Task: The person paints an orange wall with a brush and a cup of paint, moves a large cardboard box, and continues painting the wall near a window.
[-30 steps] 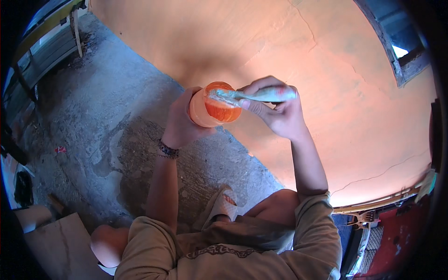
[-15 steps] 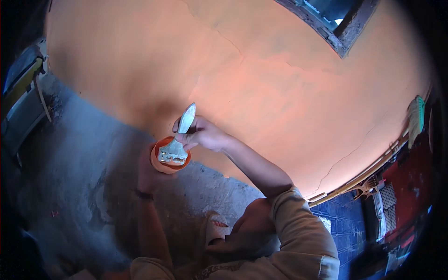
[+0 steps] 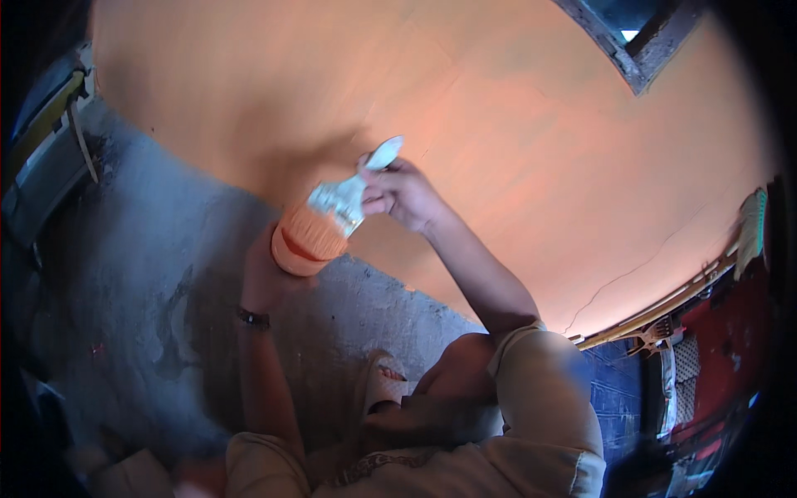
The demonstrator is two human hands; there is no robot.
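Note:
My right hand (image 3: 403,195) grips the pale handle of a wide paintbrush (image 3: 344,203). Its orange-loaded bristles hang just over a small round cup of orange paint (image 3: 295,253). My left hand (image 3: 261,278) holds that cup from below, with a dark band on the wrist. Both hands are raised in front of an orange painted wall (image 3: 498,124), close to where it meets the floor.
A grey concrete floor (image 3: 166,274) runs along the wall's foot. My sandalled foot (image 3: 378,390) rests on it near my knee. A window frame (image 3: 639,50) sits at the upper right. A thin crack (image 3: 639,274) crosses the wall at the right. Red and blue items lie at the far right.
The brush has swung from lying across the cup to tilting up with its bristles lifted over the rim. The view has shifted, showing more wall and the window.

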